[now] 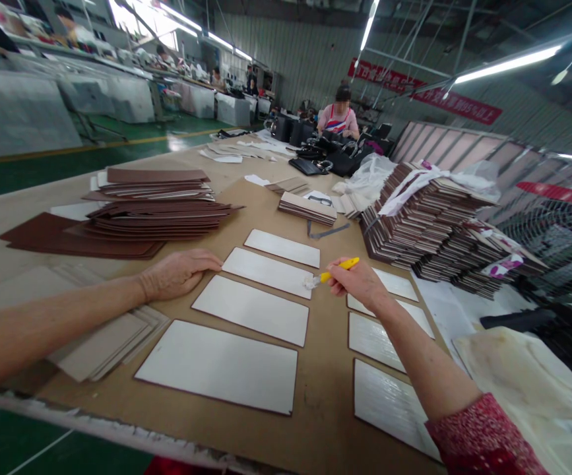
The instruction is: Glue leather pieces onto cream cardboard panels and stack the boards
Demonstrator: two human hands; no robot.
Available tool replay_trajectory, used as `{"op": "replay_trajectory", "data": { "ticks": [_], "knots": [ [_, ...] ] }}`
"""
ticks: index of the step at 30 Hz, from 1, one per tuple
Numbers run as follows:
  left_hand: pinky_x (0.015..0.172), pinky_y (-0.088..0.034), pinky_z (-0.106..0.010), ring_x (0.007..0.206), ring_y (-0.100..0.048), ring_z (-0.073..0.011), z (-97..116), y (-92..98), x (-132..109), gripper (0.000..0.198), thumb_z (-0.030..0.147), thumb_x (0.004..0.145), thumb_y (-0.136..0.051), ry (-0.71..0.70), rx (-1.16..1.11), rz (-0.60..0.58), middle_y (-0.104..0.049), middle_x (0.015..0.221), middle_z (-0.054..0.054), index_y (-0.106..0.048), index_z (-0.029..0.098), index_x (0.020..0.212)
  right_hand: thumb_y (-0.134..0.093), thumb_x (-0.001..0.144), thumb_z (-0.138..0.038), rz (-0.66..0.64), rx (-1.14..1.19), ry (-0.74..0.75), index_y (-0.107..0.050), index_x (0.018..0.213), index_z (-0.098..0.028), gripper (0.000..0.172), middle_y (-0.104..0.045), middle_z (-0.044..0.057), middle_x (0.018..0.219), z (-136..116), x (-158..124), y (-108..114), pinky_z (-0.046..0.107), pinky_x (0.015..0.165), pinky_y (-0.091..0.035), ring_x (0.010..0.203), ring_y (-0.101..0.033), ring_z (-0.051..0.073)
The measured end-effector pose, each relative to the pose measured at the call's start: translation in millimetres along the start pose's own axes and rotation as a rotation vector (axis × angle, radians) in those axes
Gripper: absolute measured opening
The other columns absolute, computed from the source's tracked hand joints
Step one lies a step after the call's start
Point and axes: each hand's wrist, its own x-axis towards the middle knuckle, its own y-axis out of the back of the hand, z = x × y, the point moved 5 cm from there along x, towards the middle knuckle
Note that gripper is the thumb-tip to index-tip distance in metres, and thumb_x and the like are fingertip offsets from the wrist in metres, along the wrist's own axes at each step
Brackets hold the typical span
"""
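Observation:
My right hand [357,284] is closed round the yellow handle of a brush [340,269]. The brush's whitish bristles touch the right end of a white rectangular panel [268,272] with a dark edge. At that panel's left end lies my left hand [181,272], fingers stretched out, fingertips at the corner. Similar panels lie in the same column: one panel [283,248] beyond it, and a nearer panel [251,310] and the nearest panel [221,366] in front. Under my right forearm is a second column, where a panel [389,402] has a wet, streaky shine.
Brown sheets [161,221] are piled at the left, above loose beige boards [112,343]. A tall stack of brown-edged panels [414,211] stands at the right. Further back are a small board stack [308,208], black bags [315,148] and a seated person [339,119].

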Motion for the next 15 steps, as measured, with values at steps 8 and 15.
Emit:
{"op": "replay_trajectory", "data": {
  "ticks": [8,15],
  "knots": [
    [0.104,-0.048,-0.036,0.114,-0.062,-0.0215,0.2,0.1,0.5,0.039,0.008,0.087,-0.042,0.010,0.005,-0.013,-0.068,0.121,-0.007,-0.066,0.019,0.116,-0.054,0.084,-0.026,0.088,-0.555,0.242,-0.071,0.080,-0.020,0.019,-0.065,0.002,0.057,-58.7,-16.1,-19.9,0.024,0.051,-0.037,0.055,-0.062,0.016],
    [0.106,-0.047,-0.036,0.115,-0.061,-0.0209,-1.4,-1.5,0.6,0.043,0.006,0.085,-0.041,-0.002,-0.002,-0.013,-0.068,0.122,-0.006,-0.066,0.019,0.117,-0.052,0.081,-0.026,0.023,-0.747,0.341,-0.072,0.075,-0.017,0.023,-0.068,0.009,0.060,-78.9,-10.7,-46.2,0.028,0.054,-0.033,0.061,-0.063,0.022]
  ]
}}
